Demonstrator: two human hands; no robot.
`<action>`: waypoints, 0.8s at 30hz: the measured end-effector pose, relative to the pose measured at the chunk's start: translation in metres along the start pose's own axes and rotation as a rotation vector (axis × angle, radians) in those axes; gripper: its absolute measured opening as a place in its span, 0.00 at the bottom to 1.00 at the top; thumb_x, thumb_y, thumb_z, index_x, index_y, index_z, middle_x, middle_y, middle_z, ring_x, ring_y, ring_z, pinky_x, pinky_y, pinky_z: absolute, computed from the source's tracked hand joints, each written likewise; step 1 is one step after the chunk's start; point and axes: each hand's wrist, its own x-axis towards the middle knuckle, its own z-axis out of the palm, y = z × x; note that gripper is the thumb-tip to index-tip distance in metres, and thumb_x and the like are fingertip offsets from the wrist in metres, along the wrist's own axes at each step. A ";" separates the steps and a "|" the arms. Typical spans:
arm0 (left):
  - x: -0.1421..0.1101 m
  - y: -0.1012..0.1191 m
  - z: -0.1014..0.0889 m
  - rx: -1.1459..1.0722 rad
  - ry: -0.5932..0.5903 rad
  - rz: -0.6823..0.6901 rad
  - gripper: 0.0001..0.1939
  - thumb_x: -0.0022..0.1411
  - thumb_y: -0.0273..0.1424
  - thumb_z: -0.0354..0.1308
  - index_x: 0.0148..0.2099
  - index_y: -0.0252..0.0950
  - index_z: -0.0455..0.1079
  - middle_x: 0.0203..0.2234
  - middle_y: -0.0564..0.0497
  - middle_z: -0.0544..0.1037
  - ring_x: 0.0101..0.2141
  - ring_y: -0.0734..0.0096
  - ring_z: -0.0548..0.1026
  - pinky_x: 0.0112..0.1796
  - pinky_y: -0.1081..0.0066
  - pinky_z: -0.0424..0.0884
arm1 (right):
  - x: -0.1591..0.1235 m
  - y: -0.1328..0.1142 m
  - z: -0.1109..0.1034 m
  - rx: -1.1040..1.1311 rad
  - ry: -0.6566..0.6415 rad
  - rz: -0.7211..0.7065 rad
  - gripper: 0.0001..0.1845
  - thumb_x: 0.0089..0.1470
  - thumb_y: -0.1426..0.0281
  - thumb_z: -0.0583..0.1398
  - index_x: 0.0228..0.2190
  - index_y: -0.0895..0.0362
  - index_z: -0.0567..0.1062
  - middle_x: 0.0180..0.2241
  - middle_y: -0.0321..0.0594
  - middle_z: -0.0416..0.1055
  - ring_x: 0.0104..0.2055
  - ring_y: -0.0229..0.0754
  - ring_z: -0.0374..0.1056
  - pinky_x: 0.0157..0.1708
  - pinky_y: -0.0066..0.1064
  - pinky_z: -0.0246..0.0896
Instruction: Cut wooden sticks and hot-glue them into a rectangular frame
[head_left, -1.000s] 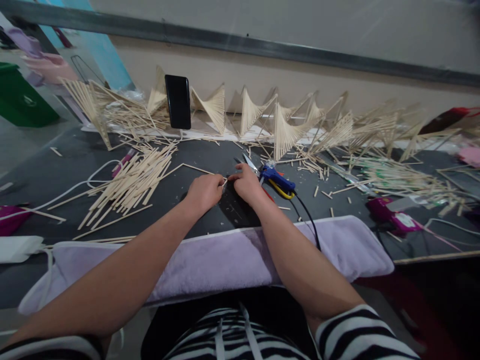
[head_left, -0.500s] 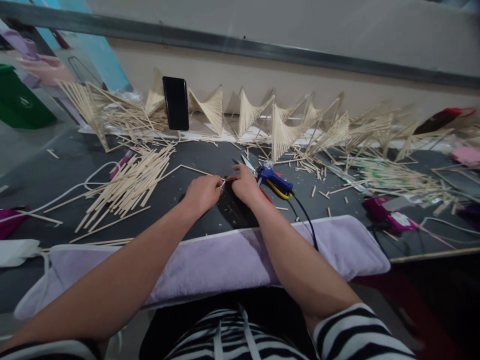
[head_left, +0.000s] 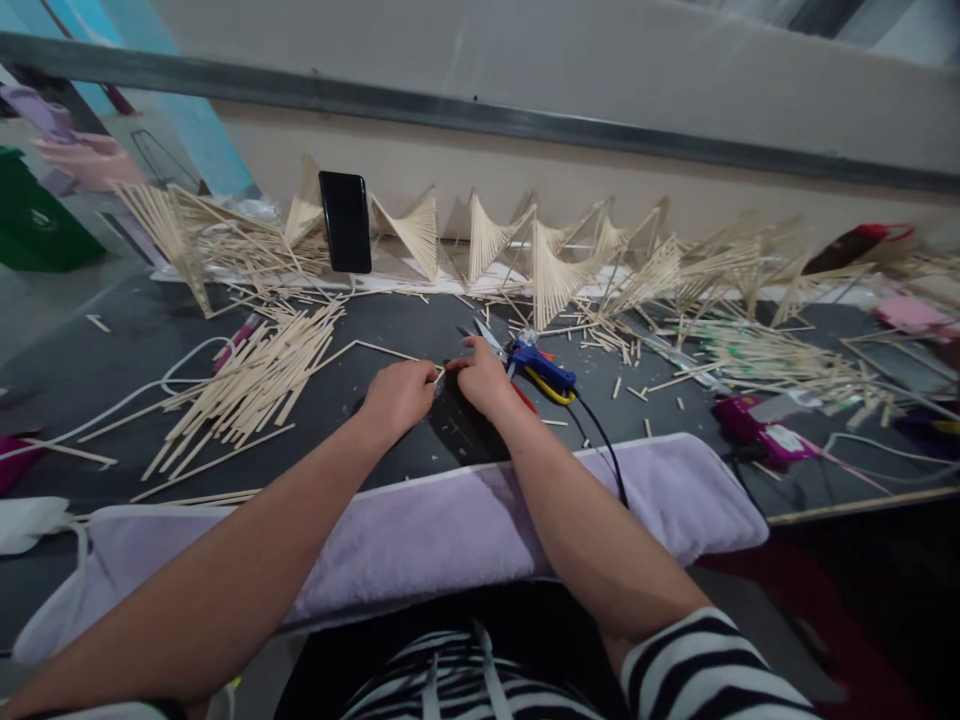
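My left hand [head_left: 401, 397] is closed in a pinch on a thin wooden stick [head_left: 388, 350] just above the dark table. This stick meets another at an angle to the left, and a short pale end shows at my left fingertips. My right hand [head_left: 484, 380] reaches that end from the other side, its thumb and a finger drawn together there and another finger stretched forward. Just beyond the right hand lie scissors [head_left: 489, 338], their handles partly hidden. Beside them rests a blue glue gun [head_left: 544, 367] with a black cord.
A heap of loose sticks [head_left: 247, 385] lies to the left. Fan-shaped stick frames [head_left: 559, 270] line the wall behind, near a propped phone [head_left: 346, 222]. A magenta tool [head_left: 761, 428] sits at right. A lilac cushion [head_left: 435, 540] covers the front edge.
The view has tilted and shifted slightly, so everything sits a little lower and further left. Both hands keep nearly the same place at the stick's end.
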 end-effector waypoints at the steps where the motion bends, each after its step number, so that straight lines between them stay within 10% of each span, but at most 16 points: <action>1: 0.000 0.000 0.000 0.000 0.003 0.003 0.12 0.56 0.32 0.48 0.40 0.41 0.71 0.36 0.49 0.77 0.40 0.65 0.72 0.37 0.72 0.64 | 0.001 0.001 0.000 0.005 0.010 -0.008 0.34 0.33 0.81 0.50 0.47 0.56 0.60 0.33 0.39 0.73 0.37 0.43 0.69 0.40 0.36 0.61; 24: -0.003 -0.002 0.002 -0.005 0.027 0.020 0.12 0.58 0.31 0.47 0.39 0.40 0.71 0.36 0.49 0.77 0.39 0.65 0.72 0.37 0.71 0.64 | -0.002 0.000 0.001 0.004 -0.009 -0.026 0.34 0.32 0.82 0.50 0.47 0.58 0.62 0.32 0.40 0.74 0.37 0.45 0.69 0.39 0.37 0.62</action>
